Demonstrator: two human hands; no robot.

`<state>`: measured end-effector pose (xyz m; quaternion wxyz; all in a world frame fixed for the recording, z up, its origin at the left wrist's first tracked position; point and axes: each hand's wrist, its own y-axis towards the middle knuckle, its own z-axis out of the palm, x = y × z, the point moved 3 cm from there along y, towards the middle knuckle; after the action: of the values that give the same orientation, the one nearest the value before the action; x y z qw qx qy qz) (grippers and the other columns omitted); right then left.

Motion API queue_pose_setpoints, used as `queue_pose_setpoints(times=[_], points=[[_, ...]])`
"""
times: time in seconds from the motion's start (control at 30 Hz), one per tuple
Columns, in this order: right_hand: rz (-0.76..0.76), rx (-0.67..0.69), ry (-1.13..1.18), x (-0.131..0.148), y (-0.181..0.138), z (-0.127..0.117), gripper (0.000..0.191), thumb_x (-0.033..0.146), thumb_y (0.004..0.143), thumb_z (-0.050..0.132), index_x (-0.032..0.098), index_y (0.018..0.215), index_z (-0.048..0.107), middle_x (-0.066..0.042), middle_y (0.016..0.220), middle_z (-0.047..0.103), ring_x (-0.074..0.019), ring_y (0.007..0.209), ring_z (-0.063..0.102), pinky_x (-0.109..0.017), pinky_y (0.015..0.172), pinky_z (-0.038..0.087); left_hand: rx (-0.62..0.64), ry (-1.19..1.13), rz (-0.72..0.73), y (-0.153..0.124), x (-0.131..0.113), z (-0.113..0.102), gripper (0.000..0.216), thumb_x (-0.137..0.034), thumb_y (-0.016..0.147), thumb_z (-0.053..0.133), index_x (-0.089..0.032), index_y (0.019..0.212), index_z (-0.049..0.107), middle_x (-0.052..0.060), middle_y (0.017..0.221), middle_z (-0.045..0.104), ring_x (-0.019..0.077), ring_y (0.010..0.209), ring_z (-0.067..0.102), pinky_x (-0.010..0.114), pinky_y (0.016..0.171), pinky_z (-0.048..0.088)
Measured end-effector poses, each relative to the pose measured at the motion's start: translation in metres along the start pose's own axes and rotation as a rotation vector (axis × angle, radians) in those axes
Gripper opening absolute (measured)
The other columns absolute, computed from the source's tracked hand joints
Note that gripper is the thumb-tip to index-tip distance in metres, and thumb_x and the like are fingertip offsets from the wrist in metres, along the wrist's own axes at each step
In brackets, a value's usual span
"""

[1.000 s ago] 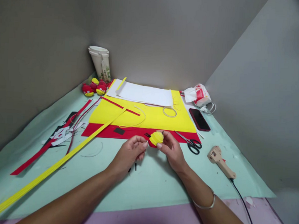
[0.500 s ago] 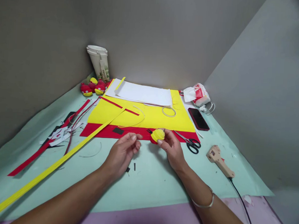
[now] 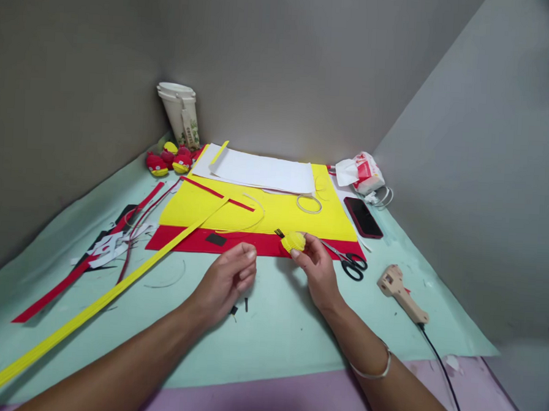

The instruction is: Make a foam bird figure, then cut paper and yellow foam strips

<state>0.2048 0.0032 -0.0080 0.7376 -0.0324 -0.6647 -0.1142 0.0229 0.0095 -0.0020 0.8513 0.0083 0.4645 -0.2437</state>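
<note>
Coiled paper figure (image 3: 293, 241), pinched by the right hand (image 3: 316, 270), needs light pressure against crushing; the left hand (image 3: 227, 280), loosely curled and empty, hovers at 9 o'clock.

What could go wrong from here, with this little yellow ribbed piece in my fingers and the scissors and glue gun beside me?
The yellow ribbed piece is pinched only by fingertips of the right hand, with the left hand apart from it, so it may slip and drop. The scissors lie close beside that hand; a reach might catch the blades. The glue gun has its cord trailing past the right forearm; it might snag.
</note>
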Motion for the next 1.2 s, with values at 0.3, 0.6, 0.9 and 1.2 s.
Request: queue_pose_setpoints(times=[0.3,0.6,0.9,1.2], points=[[0.038,-0.113,0.147,-0.009,0.007,-0.009,0.033,0.041,0.077,0.073,0.022,0.100,0.060,0.000,0.089,0.062,-0.0172,0.080,0.059,-0.028,0.068,0.048,0.154,0.482,-0.059,-0.011,0.008,0.011,0.020,-0.038,0.082,0.063,-0.022,0.088,0.054,-0.009,0.057,0.035,0.0074,0.048,0.027,0.020,0.046,0.019],[0.073,-0.108,0.211,-0.009,0.010,-0.009,0.029,0.045,0.079,0.070,0.023,0.094,0.060,-0.001,0.090,0.062,-0.0174,0.077,0.058,-0.026,0.058,0.047,0.160,0.505,0.012,-0.011,0.009,0.010,0.020,-0.033,0.079,0.066,-0.022,0.092,0.056,-0.009,0.058,0.037,0.0086,0.050,0.034,0.021,0.049,0.027],[-0.001,-0.076,0.153,-0.007,0.005,-0.007,0.035,0.044,0.076,0.074,0.022,0.100,0.060,0.001,0.083,0.058,-0.0157,0.071,0.052,-0.028,0.065,0.044,0.008,0.524,0.110,-0.011,0.010,0.008,0.019,-0.032,0.087,0.055,-0.022,0.103,0.058,0.006,0.093,0.071,0.0133,0.055,0.062,0.024,0.048,0.035],[-0.034,-0.054,0.098,-0.004,0.003,-0.004,0.036,0.041,0.079,0.072,0.022,0.105,0.058,-0.001,0.091,0.062,-0.0164,0.076,0.056,-0.028,0.069,0.045,-0.353,0.661,0.217,-0.008,0.005,-0.003,0.025,-0.039,0.075,0.072,-0.020,0.090,0.066,-0.001,0.066,0.066,0.0113,0.045,0.049,0.025,0.048,0.040]])
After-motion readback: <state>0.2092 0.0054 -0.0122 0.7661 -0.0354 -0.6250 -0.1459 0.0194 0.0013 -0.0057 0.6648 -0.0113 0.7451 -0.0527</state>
